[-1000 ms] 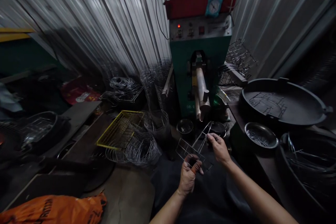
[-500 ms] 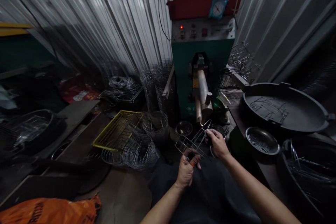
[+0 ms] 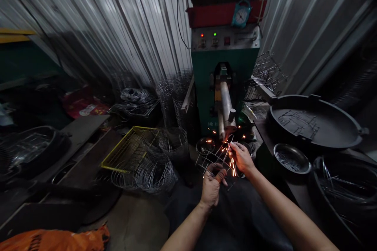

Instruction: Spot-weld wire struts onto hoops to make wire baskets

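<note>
A small metal wire rack (image 3: 212, 159) is held below the tip of the spot welder (image 3: 226, 104). My left hand (image 3: 212, 188) is closed around the rack's near side, with an orange-brown wrap on one finger. At the rack's far edge, my right hand (image 3: 242, 159) pinches a thin wire (image 3: 227, 142) right by the welder's electrode tip (image 3: 227, 135). Bright sparks (image 3: 232, 166) fly around the tip and fall past my right fingers. Fingers and sparks partly hide where wire and rack meet. A green and a red lamp glow on the welder's panel.
To the right are a large black pan (image 3: 318, 125) with wire pieces, a metal bowl (image 3: 292, 159) of short rods and a dark tub (image 3: 344, 188). Leftward lie a yellow wire basket (image 3: 126, 149) and coiled wire rings (image 3: 156, 174). An orange sack (image 3: 59, 240) lies front left.
Sparks now spray from the electrode tip, and a green lamp has lit beside the red one. Both hands keep their grips, almost in place. The view has shifted slightly.
</note>
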Motion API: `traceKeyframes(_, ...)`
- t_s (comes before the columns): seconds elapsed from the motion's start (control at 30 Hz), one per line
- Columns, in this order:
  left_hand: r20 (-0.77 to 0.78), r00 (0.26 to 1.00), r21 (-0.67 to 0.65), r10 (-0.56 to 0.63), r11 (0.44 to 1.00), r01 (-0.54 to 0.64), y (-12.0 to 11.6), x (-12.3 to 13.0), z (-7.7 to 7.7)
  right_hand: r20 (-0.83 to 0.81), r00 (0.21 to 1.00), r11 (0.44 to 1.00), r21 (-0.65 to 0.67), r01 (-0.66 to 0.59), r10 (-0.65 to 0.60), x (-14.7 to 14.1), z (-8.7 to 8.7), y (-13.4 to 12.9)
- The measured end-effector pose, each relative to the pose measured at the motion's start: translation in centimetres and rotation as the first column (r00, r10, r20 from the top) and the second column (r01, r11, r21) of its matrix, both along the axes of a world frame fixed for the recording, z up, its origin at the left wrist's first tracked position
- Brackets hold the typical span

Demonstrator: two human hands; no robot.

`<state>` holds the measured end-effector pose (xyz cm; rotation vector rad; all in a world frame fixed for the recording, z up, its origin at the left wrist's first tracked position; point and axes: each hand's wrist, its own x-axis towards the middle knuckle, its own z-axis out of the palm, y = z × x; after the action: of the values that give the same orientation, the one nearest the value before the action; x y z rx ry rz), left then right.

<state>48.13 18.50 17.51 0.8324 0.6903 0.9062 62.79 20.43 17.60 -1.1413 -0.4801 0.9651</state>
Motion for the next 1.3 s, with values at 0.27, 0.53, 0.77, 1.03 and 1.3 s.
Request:
traceKeyframes(0.27,-0.024,0.999,0.054,0.032,0.998,-0.03,0.1,0.1,-0.8,0.455,0.824,0.938,-0.242,-0.249,0.336,0.8,0.4,-4.8)
traceKeyframes(0.53,-0.021,0.995,0.026,0.097,0.995,-0.097,0.9,0.1,-0.6,0.673,0.652,0.937,-0.258,-0.235,0.349,-0.5,-0.4,-6.8)
traceKeyframes(0.77,0.007,0.997,0.034,0.081,0.996,-0.082,1.2,0.0,-0.3,0.69,0.663,0.957,-0.194,-0.217,0.29,-0.9,-0.6,-6.5)
traceKeyframes(1.03,-0.039,0.997,0.013,0.074,0.997,-0.074,1.6,-0.2,-0.2,0.618,0.722,0.949,-0.163,-0.27,0.311,-1.0,-1.6,-6.5)
traceKeyframes(1.3,0.044,0.993,-0.096,-0.113,0.988,0.117,-0.5,-4.5,-0.7,0.623,0.714,0.938,-0.104,-0.33,0.32,-3.9,-0.2,-11.0)
